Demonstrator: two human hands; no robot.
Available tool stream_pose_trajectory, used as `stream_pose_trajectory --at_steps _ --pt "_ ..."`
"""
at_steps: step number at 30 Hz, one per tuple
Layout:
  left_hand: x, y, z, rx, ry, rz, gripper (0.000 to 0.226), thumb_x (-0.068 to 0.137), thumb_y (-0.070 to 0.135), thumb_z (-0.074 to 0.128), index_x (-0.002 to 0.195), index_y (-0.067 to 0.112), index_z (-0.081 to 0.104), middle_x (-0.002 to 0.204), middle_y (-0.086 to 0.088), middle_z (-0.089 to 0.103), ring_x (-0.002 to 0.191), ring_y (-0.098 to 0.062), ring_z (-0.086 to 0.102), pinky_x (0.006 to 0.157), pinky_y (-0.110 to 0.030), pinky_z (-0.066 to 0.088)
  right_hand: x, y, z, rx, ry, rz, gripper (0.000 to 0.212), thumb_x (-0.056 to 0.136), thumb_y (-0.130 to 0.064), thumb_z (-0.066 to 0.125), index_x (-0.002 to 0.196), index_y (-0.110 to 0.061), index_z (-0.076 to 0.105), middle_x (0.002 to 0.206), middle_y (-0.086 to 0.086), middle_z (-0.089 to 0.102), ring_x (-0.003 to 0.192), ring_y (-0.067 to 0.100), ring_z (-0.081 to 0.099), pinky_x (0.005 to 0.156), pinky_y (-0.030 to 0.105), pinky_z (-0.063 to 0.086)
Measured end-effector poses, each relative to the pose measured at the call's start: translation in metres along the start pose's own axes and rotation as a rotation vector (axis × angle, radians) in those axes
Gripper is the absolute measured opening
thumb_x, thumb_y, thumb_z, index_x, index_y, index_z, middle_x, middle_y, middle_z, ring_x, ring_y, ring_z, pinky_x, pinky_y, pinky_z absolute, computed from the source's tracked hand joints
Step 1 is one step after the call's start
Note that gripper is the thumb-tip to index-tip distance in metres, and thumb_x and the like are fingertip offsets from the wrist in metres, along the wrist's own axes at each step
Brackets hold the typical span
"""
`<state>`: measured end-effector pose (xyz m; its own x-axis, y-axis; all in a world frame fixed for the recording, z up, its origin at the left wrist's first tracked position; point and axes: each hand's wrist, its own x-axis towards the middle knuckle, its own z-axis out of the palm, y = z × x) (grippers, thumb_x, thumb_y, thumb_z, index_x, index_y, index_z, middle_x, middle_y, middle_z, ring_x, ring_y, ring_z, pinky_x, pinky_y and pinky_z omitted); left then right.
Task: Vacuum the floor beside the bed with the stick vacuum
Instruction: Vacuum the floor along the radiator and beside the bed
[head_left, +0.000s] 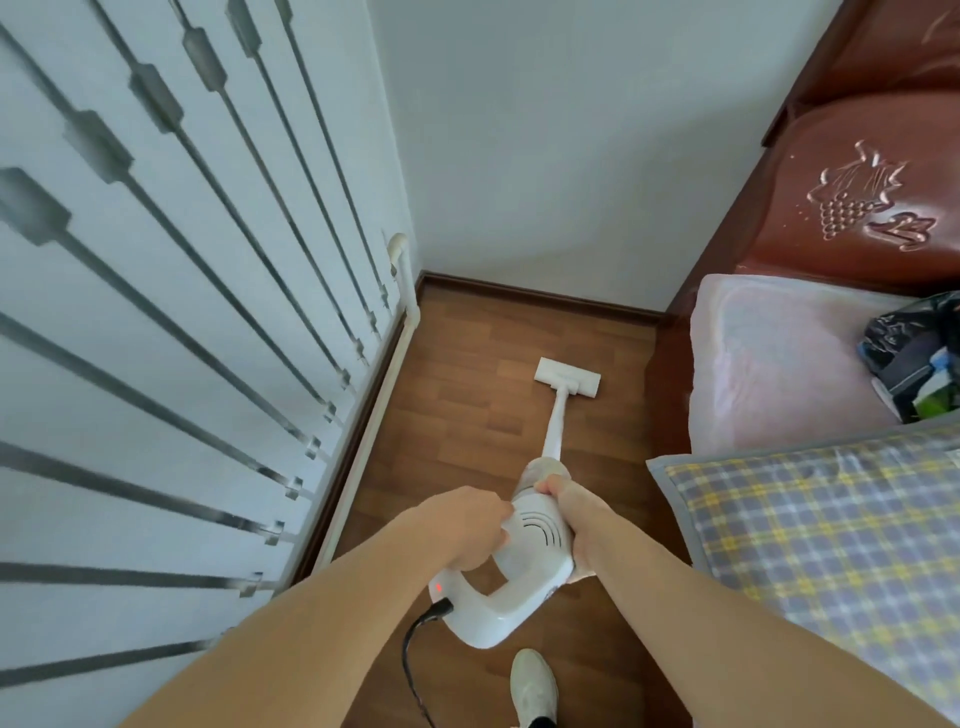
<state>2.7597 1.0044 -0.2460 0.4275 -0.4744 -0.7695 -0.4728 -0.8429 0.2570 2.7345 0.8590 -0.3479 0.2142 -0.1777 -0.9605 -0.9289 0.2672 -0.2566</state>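
Left hand (464, 526) is seen curled round the handle of the stick vacuum (530, 543); right hand (575, 519) is gripped on the motor body's other side. Floor head (568, 378) is set flat on the wood floor (457, 415), short of the skirting board (545, 300). No dirt can be made out, so progress is judged mid-pass, with the far corner and bed (779, 364) edge left. The lane is narrow, with a white metal-strip panel (156, 312) to the left. The power cord (410, 644) is trailed near the shoe (532, 680).

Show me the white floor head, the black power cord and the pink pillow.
White rectangular plastic floor head (567, 378): head view, middle of its top.
Thin black power cord (405, 652): head view, bend below the plug.
Soft pink pillow (779, 364): head view, centre.
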Motion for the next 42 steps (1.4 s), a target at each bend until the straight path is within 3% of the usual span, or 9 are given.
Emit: stream_pose_trajectory --at_steps 5,9,13,21,25,30,34,37,42 --pt "-0.041 -0.032 0.026 -0.030 0.021 -0.046 0.033 0.103 0.019 0.037 0.133 0.017 0.047 0.121 -0.008 0.059 0.090 -0.020 0.056 0.076 -0.025 0.040 -0.023 0.021 0.043 -0.081 -0.032 -0.021 0.061 0.068 -0.039 0.076 0.123 -0.015 0.063 0.111 0.018 0.075 0.093 0.040 0.075 0.084 0.067 0.056" --pt "-0.072 -0.055 0.044 -0.130 0.060 -0.116 0.029 0.103 0.019 0.036 0.127 0.013 0.050 0.100 -0.007 0.056 0.061 -0.009 0.044 0.060 -0.021 0.037 -0.038 0.034 0.081 -0.136 -0.069 -0.037 0.071 0.059 -0.038 0.076 0.125 -0.017 0.061 0.113 0.018 0.074 0.092 0.039 0.075 0.084 0.068 0.056" --pt "-0.096 -0.079 0.064 -0.232 0.062 -0.175 0.032 0.104 0.023 0.033 0.131 0.015 0.049 0.094 -0.002 0.051 0.057 -0.005 0.041 0.056 -0.019 0.036 -0.052 0.047 0.118 -0.221 -0.114 -0.039 0.060 0.069 -0.037 0.073 0.122 -0.014 0.060 0.112 0.018 0.073 0.090 0.038 0.075 0.082 0.064 0.059" --pt "-0.100 -0.112 0.071 -0.360 0.075 -0.281 0.041 0.102 0.033 0.038 0.143 0.033 0.038 0.120 0.005 0.059 0.093 -0.015 0.069 0.085 -0.029 0.056 -0.046 0.035 0.155 -0.290 -0.134 -0.061 0.052 0.085 -0.037 0.068 0.129 -0.013 0.053 0.114 0.016 0.068 0.081 0.034 0.069 0.056 0.045 0.054" --pt "-0.068 -0.113 0.042 -0.432 0.103 -0.264 0.047 0.103 0.031 0.036 0.150 0.030 0.029 0.106 0.003 0.054 0.069 -0.007 0.059 0.060 -0.017 0.049 -0.025 -0.007 0.148 -0.289 -0.100 -0.095 0.051 0.087 -0.036 0.069 0.128 -0.012 0.053 0.117 0.015 0.067 0.093 0.037 0.070 0.077 0.056 0.059" --pt "-0.010 -0.109 -0.009 -0.450 0.125 -0.265 0.051 0.104 0.032 0.034 0.153 0.027 0.021 0.149 -0.004 0.041 0.119 -0.021 0.056 0.086 -0.023 0.044 0.013 -0.073 0.132 -0.263 -0.073 -0.121 0.056 0.083 -0.041 0.073 0.130 -0.014 0.056 0.115 0.015 0.070 0.091 0.036 0.073 0.086 0.057 0.059" --pt "0.026 -0.107 -0.040 -0.419 0.135 -0.251 0.051 0.104 0.032 0.034 0.153 0.026 0.020 0.147 -0.005 0.043 0.103 -0.017 0.060 0.080 -0.020 0.044 0.034 -0.114 0.119 -0.264 -0.061 -0.157 0.052 0.084 -0.040 0.074 0.126 -0.012 0.059 0.113 0.015 0.072 0.094 0.036 0.074 0.089 0.057 0.059" --pt "0.048 -0.101 -0.056 -0.392 0.132 -0.242 0.052 0.104 0.031 0.033 0.154 0.025 0.019 0.147 -0.005 0.043 0.117 -0.021 0.058 0.082 -0.020 0.041 0.049 -0.133 0.105 -0.259 -0.055 -0.160 0.052 0.083 -0.040 0.073 0.125 -0.010 0.061 0.111 0.015 0.073 0.094 0.036 0.074 0.090 0.056 0.059" --pt "0.077 -0.078 -0.072 -0.341 0.120 -0.167 0.052 0.104 0.031 0.034 0.154 0.024 0.020 0.142 -0.005 0.048 0.074 -0.008 0.056 0.062 -0.017 0.045 0.065 -0.146 0.068 -0.204 -0.020 -0.134 0.050 0.082 -0.040 0.071 0.121 -0.011 0.062 0.114 0.015 0.072 0.095 0.037 0.074 0.090 0.057 0.059"
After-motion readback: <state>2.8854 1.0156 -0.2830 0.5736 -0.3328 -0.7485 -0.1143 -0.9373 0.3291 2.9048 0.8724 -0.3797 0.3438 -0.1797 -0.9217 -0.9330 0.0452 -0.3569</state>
